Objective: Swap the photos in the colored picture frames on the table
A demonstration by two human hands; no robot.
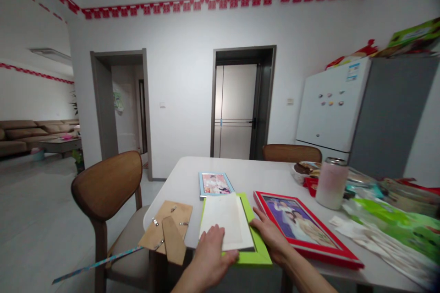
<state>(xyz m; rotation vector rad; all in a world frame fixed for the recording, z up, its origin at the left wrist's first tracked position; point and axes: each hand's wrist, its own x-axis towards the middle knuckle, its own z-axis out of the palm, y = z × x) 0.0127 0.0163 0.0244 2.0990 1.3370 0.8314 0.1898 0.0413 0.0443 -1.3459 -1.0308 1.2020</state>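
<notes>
A light green picture frame point(263, 252) lies at the table's near edge, with white paper sheets point(220, 219) inside it and jutting past its left side. My left hand point(213, 254) rests on the sheets, fingers lying flat and thumb spread toward the frame's lower rim. Around the frame's right rim is my right hand point(270, 233), gripping it. Left of my hands sits a brown backing board point(182, 213) with metal clips and a stand leg, overhanging the table edge. A red frame point(299, 222) with a photo lies to the right; a small blue frame point(216, 184) is behind.
The white table point(185, 169) also holds a pink-white tumbler point(332, 183), a crumpled white cloth point(374, 238) and green packaging point(395, 219) at the right. A wooden chair point(110, 185) stands left, with a patterned strip point(99, 264) near its seat. Another chair point(292, 152) stands behind.
</notes>
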